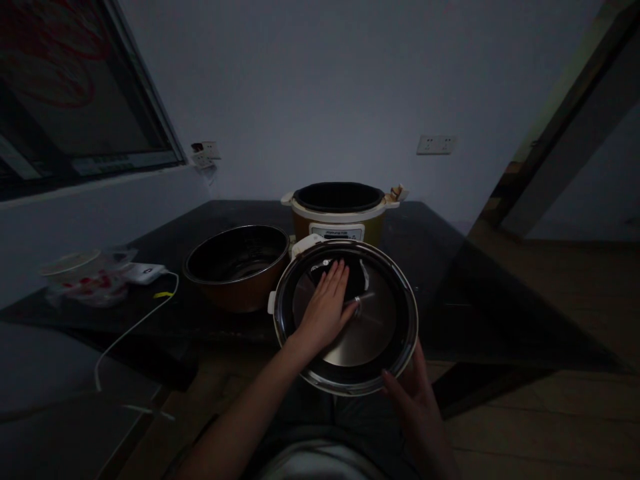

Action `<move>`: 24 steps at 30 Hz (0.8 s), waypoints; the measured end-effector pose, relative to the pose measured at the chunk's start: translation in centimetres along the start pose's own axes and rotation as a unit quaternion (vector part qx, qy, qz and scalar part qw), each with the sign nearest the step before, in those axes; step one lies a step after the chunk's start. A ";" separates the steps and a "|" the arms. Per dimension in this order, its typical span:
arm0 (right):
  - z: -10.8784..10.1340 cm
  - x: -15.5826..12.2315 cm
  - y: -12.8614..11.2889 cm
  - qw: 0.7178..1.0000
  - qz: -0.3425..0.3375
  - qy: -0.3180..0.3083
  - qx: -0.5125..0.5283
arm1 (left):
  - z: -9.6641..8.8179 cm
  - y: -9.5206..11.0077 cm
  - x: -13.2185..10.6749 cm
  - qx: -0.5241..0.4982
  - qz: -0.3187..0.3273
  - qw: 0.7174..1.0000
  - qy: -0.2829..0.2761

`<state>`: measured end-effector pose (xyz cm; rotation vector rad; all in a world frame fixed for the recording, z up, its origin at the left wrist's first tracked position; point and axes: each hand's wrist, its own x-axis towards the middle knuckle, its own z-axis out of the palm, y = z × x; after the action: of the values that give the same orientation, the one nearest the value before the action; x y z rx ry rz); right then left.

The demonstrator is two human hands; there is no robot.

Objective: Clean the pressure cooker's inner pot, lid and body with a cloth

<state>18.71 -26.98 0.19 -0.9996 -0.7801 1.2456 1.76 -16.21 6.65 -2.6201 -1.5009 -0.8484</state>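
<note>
The left hand (pixel 323 313) lays its extended fingers over what looks like a black cloth (pixel 356 279) on a round silvery metal lid (pixel 363 340); the right hand (pixel 416 393) pinches its lower right rim. Tilted at the dark surface's (pixel 455 300) near edge, the lid is probably stiff, weighty and slick, best taken by its rim. A brown, black-lined round pot (pixel 240 293) and a white-and-gold cooker (pixel 373 225) crowd its left and far sides.

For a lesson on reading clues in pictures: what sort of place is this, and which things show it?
Probably a room in a home, perhaps where food is prepared. The electric cooker and loose pot on the dark table suggest it, as does the wall socket.
</note>
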 end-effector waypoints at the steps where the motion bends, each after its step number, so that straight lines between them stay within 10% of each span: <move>1: 0.1 0.0 0.0 1.000 0.001 0.003 0.002 | 0.1 0.0 -0.3 -0.005 -0.003 1.000 -0.001; 24: 0.4 -0.2 -0.4 1.000 0.003 0.006 0.007 | 0.0 0.0 -1.7 0.005 -0.072 0.996 0.050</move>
<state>18.49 -27.08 0.72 -0.9995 -0.7582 1.2476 1.10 -17.58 5.83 -2.4445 -1.6793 -0.9638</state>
